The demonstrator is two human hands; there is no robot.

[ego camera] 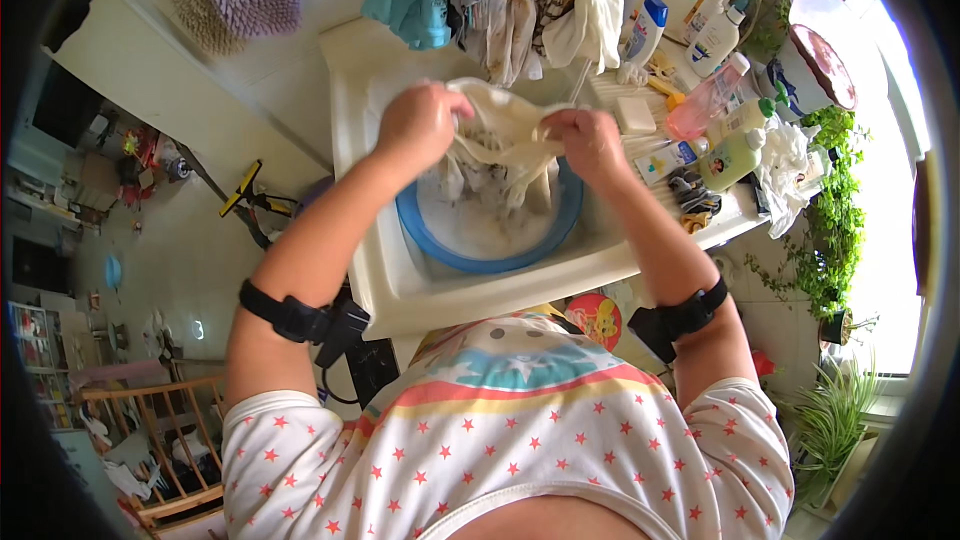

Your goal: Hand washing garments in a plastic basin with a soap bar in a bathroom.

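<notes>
A wet cream-coloured cloth garment (pixel 499 142) is stretched between my two hands over a blue plastic basin (pixel 480 262). My left hand (pixel 421 124) pinches one side of its upper edge, and my right hand (pixel 589 141) grips the opposite side. The garment's lower part hangs down into the basin, where cloudy, sudsy water (pixel 469 229) shows. Dark marks are visible on the hanging fabric. The basin stands inside a white laundry sink (pixel 382 270). How far the cloth reaches beneath the suds is hidden.
Piled clothes (pixel 510 7) hang over the sink's far side. Along the right ledge stand a soap bar (pixel 635 115), a pink bottle (pixel 705 97), a green pump bottle (pixel 731 159) and a shampoo bottle (pixel 646 28). Small dark socks (pixel 694 193) lie near the ledge's front. Trailing plants (pixel 829 217) line the window.
</notes>
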